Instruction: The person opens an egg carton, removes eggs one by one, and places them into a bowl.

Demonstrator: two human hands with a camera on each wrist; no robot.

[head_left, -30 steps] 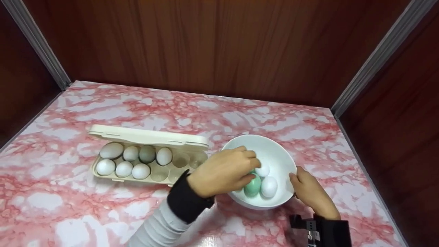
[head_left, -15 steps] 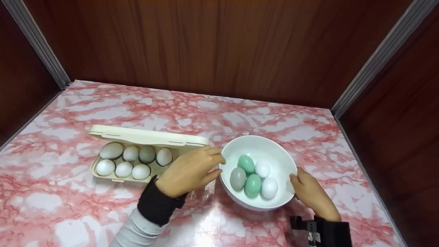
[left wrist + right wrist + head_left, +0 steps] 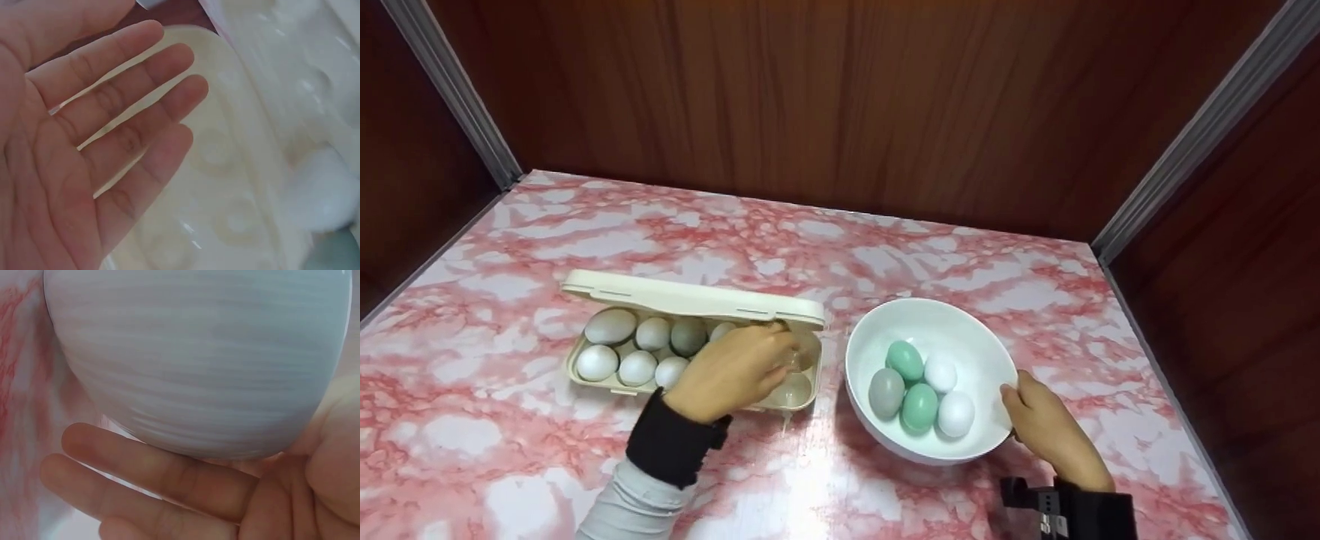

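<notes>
Eggs [image 3: 919, 386] lying in the white bowl [image 3: 960, 322] on the desk are light, smooth and fragile, so I am bracing the bowl's side with my right hand [image 3: 1046, 427], fingers lying straight under it, while my left hand [image 3: 731, 371], fingers spread and holding nothing, is hovering over the carton [image 3: 690, 300], and I judge that each egg wants a gentle fingertip cradle around its middle.

Egg carton [image 3: 694, 300] left of bowl [image 3: 877, 334]; five eggs [image 3: 921, 384] in bowl.

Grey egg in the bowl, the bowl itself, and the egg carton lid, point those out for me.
grey egg [image 3: 886, 392], head view, middle of its shell.
bowl [image 3: 930, 310], head view, bare far inner wall.
egg carton lid [image 3: 690, 297], head view, middle of its top face.
</notes>
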